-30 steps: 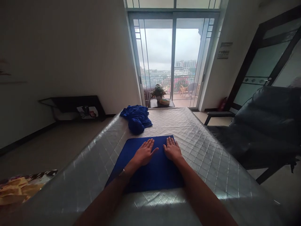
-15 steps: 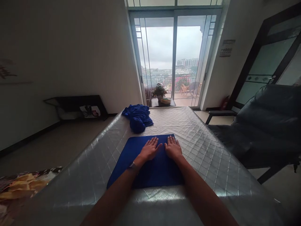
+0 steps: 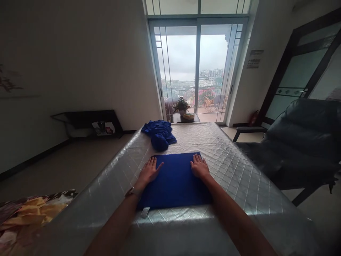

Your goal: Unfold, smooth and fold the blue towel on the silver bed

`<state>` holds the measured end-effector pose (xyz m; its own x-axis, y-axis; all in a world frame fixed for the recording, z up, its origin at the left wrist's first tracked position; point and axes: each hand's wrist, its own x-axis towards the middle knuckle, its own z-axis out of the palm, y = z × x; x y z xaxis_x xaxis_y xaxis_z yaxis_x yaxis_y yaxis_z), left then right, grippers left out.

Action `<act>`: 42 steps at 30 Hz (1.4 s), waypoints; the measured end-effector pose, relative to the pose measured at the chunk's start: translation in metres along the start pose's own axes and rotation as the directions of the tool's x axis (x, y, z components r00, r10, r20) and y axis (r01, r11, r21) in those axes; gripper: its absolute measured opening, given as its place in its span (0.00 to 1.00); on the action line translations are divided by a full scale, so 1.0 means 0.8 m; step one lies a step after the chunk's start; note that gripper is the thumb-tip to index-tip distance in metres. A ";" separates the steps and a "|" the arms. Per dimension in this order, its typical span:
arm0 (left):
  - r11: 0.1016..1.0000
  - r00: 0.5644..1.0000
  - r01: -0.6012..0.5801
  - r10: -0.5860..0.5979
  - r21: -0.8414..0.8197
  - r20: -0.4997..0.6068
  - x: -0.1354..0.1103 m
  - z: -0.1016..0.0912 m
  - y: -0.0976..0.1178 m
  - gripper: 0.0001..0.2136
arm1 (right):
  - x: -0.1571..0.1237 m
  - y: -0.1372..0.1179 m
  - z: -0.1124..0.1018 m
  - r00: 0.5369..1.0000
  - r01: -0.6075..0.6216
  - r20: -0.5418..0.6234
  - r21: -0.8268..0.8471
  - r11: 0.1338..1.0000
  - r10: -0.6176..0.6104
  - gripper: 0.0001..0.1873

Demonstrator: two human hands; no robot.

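Note:
A blue folded cloth (image 3: 176,181), perhaps a garment, lies flat in front of me, with a small white label (image 3: 145,212) sticking out at its near left corner. My left hand (image 3: 150,170) rests on its far left edge, fingers stretched out and thumb spread inward. On the far right corner lies my right hand (image 3: 199,166), palm down and flat. Neither hand grips anything. Just beyond the folded piece sits a crumpled heap of blue cloth (image 3: 160,135). My forearms hide parts of the near side edges.
Everything lies on a table with a silvery quilted cover (image 3: 229,170). A dark padded armchair (image 3: 295,142) stands close on the right. Patterned fabric (image 3: 34,213) is at the lower left. Past the far end, a potted plant (image 3: 182,105) stands before a sliding glass door.
My left hand has slid left from the middle of the blue cloth to its left edge. The cloth's left side now looks narrower, and the white label shows. My right hand stays nearly in place.

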<state>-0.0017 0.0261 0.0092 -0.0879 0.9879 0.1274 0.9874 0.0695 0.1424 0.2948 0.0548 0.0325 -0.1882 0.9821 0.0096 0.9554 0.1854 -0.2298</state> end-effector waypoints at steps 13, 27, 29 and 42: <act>1.000 1.000 0.015 -0.015 -0.002 0.028 0.000 -0.001 0.002 0.44 | -0.048 0.005 -0.001 0.999 0.054 0.004 -0.019 0.998 -0.054 0.35; 0.944 0.949 -0.313 0.314 -0.105 -0.012 -0.009 0.007 0.151 0.36 | -0.054 0.007 0.005 0.996 0.060 -0.070 -0.022 0.998 -0.062 0.34; 0.902 0.910 -0.409 0.415 -0.138 0.009 -0.019 0.017 0.194 0.36 | -0.055 0.009 0.005 0.995 0.085 -0.051 -0.040 0.996 -0.087 0.33; 0.992 0.989 -0.120 0.122 -0.024 0.080 -0.053 -0.002 0.063 0.41 | -0.053 0.007 0.007 0.996 0.047 -0.070 -0.009 0.999 -0.048 0.33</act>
<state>0.0515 -0.0127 0.0122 0.0438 0.9969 0.0653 0.9874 -0.0531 0.1492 0.3068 0.0142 0.0258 -0.2169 0.9721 0.0891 0.9476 0.2316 -0.2199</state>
